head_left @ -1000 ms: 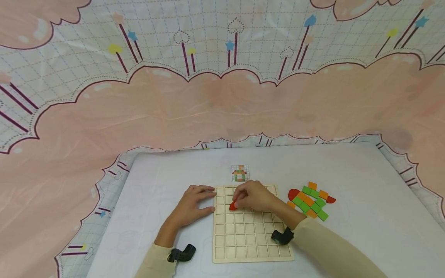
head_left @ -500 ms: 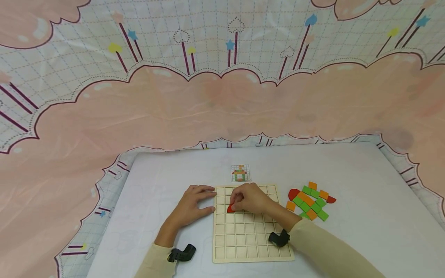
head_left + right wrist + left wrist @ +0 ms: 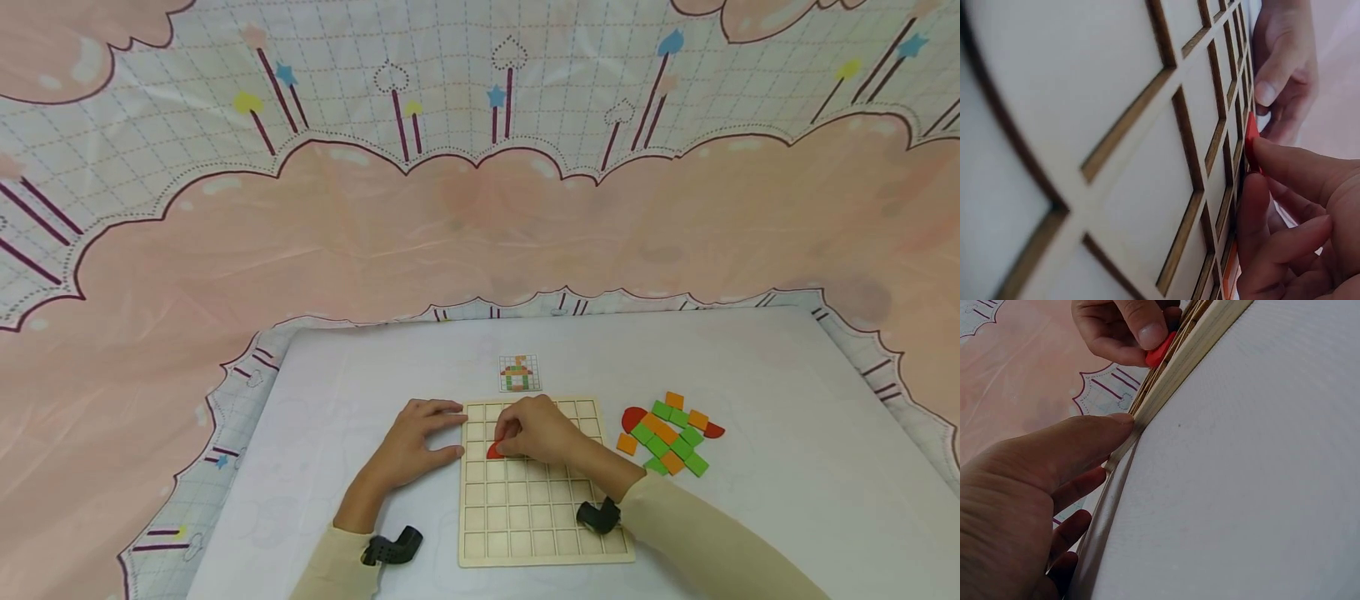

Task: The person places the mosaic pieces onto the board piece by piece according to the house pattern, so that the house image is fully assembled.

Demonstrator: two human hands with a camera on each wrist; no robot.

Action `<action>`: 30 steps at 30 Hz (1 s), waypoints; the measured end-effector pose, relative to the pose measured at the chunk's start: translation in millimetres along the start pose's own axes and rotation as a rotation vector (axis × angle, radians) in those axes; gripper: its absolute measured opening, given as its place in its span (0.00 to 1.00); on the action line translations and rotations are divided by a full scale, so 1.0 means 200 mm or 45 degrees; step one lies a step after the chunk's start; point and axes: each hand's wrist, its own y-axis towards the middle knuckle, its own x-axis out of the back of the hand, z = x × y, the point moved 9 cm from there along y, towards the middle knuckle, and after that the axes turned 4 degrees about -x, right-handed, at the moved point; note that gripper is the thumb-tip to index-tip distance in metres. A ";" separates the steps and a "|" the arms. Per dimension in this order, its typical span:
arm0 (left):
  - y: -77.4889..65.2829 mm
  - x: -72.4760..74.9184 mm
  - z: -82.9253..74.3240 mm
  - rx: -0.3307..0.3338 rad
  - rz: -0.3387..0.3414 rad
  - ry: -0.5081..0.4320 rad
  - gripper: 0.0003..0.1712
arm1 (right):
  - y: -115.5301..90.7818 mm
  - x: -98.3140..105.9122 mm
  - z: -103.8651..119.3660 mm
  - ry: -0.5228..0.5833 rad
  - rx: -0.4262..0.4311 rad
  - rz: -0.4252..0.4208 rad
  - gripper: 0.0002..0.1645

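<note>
My right hand (image 3: 542,429) pinches a red, rounded-edge tile (image 3: 493,452) between thumb and fingers, low over the upper left cells of a wooden grid board (image 3: 517,521). In the right wrist view the red tile (image 3: 1251,140) stands tilted against the grid, its lower part hidden by fingertips. The left hand (image 3: 417,442) lies at the board's left edge, thumb and fingers extended. Its thumb touches the board's side (image 3: 1166,381) in the left wrist view. A sliver of orange (image 3: 1230,265) shows beside the right fingers; its shape is mostly hidden.
Right of the board lies a loose cluster of green tiles (image 3: 657,446), orange tiles (image 3: 627,444) and red rounded tiles (image 3: 633,419). A small card with a coloured grid picture (image 3: 519,373) lies beyond the board. All rest on a white table (image 3: 375,367).
The right hand has shifted slightly left and down with the red tile, uncovering more of the orange and green tiles behind the wrist. The left hand stays still.
</note>
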 end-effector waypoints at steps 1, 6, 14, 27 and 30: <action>0.00 0.00 0.00 0.000 0.002 0.000 0.26 | 0.00 0.00 0.00 -0.005 0.002 -0.004 0.06; 0.00 -0.01 0.00 0.002 0.006 0.007 0.27 | 0.00 0.00 0.00 -0.013 0.002 -0.018 0.06; 0.00 -0.01 0.01 -0.001 0.006 0.007 0.27 | 0.00 0.00 -0.01 -0.017 -0.006 -0.022 0.06; 0.00 0.00 0.00 0.013 0.015 0.013 0.27 | 0.00 0.01 -0.01 -0.012 0.014 -0.031 0.06; 0.00 0.00 0.00 0.009 0.014 0.014 0.26 | 0.00 0.01 -0.01 0.001 0.001 -0.023 0.06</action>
